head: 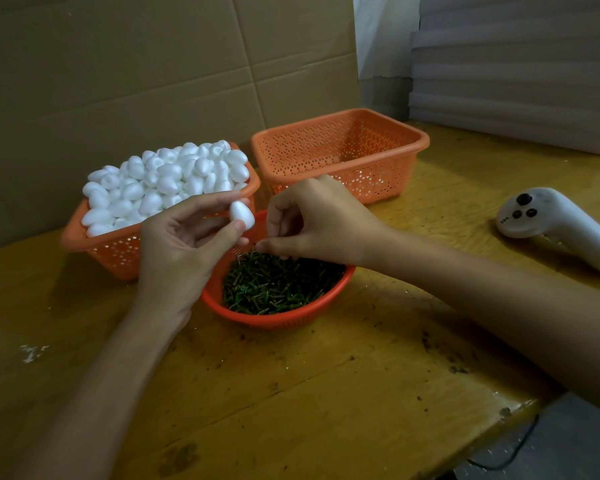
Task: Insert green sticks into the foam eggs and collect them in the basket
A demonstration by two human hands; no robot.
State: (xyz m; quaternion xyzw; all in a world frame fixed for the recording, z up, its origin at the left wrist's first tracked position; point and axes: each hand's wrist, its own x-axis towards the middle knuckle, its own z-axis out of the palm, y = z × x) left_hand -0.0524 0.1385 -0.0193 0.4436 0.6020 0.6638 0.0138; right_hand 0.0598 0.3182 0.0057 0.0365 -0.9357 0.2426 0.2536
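Over the thin green sticks [278,285], my left hand [184,244] is pinching a white foam egg [242,213]. My right hand [312,223] is curling its fingers; I cannot tell round what.

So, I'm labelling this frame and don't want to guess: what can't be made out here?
Head view only:
- Whether the right hand pinches one of the green sticks: its curled fingers cover the pinch.
- The far basket floor: partly hidden by its front wall and the right hand.
- The foam egg lower end: covered by the thumb of the left hand.
- The controller printed label: too small.
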